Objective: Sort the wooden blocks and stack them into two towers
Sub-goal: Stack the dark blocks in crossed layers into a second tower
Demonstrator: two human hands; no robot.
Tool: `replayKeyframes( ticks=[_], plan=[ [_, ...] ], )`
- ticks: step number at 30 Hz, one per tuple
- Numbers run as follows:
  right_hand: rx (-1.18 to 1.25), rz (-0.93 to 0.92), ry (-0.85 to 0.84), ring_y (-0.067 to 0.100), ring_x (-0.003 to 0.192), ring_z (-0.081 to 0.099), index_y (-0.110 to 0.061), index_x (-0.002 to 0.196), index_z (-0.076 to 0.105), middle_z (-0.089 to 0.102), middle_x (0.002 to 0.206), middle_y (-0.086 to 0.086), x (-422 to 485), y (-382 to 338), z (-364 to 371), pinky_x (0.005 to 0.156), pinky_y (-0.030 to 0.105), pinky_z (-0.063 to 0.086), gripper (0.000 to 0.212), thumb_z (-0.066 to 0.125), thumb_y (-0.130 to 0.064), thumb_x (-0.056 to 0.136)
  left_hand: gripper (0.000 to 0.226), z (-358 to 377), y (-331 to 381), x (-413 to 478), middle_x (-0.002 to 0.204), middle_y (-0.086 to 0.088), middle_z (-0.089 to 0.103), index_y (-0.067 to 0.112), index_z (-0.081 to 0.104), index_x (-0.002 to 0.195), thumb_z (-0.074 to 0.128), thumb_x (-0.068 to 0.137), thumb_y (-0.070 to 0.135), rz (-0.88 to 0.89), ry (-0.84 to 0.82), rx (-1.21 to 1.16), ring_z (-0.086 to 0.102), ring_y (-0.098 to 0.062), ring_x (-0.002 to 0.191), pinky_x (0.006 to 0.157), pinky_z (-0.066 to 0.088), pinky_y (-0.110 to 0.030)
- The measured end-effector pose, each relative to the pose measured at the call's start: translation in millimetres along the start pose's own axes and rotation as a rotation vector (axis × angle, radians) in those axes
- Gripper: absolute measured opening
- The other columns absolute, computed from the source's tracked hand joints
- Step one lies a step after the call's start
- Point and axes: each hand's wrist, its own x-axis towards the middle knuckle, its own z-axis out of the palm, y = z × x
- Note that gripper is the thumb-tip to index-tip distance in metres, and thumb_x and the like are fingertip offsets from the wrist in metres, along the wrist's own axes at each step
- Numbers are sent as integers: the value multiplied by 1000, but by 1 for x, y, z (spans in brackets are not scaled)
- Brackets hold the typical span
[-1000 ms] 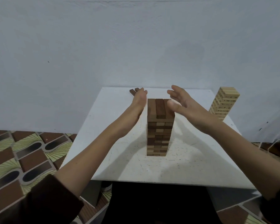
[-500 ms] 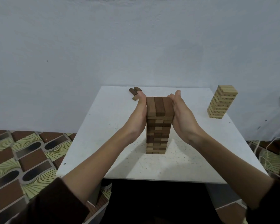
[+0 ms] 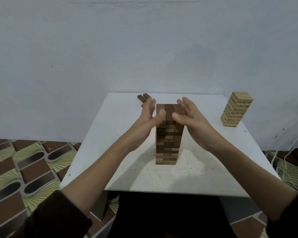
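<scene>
Left hand (image 3: 149, 115) and right hand (image 3: 191, 117) are both sitting open, fingers straight, holding nothing. Palms are facing in at 9 and 3 o'clock of the dark tower (image 3: 168, 143) top. Contact unclear, left is blurred. Tower is standing upright mid-surface (image 3: 110, 143), top layer running 12–6. Loose dark blocks (image 3: 141, 98) are lying at 11 o'clock, just past the left fingertips, so the left is the nearer one for them. Light tower (image 3: 236, 109) is standing well apart at 2 o'clock.

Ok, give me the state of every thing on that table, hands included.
Middle tower: upright, dark and light blocks mixed, three dark on top.
Light tower: upright, far right of table.
Loose dark blocks: lying flat, far left.
Left hand: open, left of middle tower's top.
Right hand: open, right of its top.
</scene>
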Motion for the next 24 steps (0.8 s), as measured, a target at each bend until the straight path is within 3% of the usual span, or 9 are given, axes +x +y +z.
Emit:
replayKeyframes(
  ticks=[3,6,15,19,24],
  plan=[
    [-82,-44,-63,5,140,25,-28,144,19,33,148,-9,2,-1,-13,117,31,17,97,74,-26,64,117,-11,-4,-2,154,10,24,28,1,149,76,61,45,31,-36,138,20,-1,141,117,17,-29],
    [-169,-53,-97,9,138,31,-32,140,20,41,141,-7,6,-2,-19,118,32,17,97,77,-22,62,112,-12,2,0,145,10,35,29,3,148,78,65,27,37,-48,223,29,-4,138,119,19,-34],
    [-207,-71,-90,8,129,42,-28,140,24,52,124,-10,10,-4,-19,118,36,19,94,79,-17,65,104,-12,2,9,125,13,48,27,8,148,79,74,13,39,-34,249,45,-6,125,113,32,-43],
    [-217,-65,-75,7,126,45,-25,141,24,54,120,-10,10,-3,-19,117,34,21,94,79,-16,65,105,-11,4,8,126,11,48,25,8,149,78,72,13,35,-22,225,45,-3,123,112,34,-43],
    [-196,-46,-62,10,127,45,-23,142,24,53,122,-7,10,-3,-20,117,35,22,90,77,-2,72,105,-9,4,6,126,15,47,25,10,149,76,67,22,36,-41,175,45,-1,123,111,35,-43]
  ],
)
